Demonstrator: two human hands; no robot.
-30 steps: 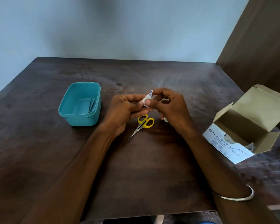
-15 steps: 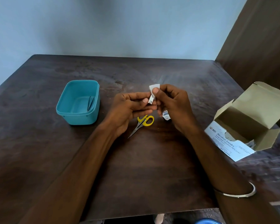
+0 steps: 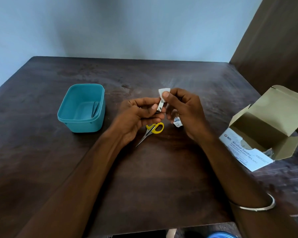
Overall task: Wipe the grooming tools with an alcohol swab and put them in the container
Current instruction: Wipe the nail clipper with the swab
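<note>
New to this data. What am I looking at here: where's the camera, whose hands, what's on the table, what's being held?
There is no robot. A person works with bare hands, and the one camera sits on their head, looking forward and down, so the arms enter from the bottom of the picture.

The left hand holds a small metal tool, apparently a nail clipper. The right hand pinches a white swab round the clipper's upper end, wiping it. A torn wrapper sticks out below the right hand's fingers.

On the dark table lie yellow-handled scissors, not in either hand. To the left stands a teal container with a thin tool, perhaps tweezers, already inside. To the right is an open swab box.
</note>
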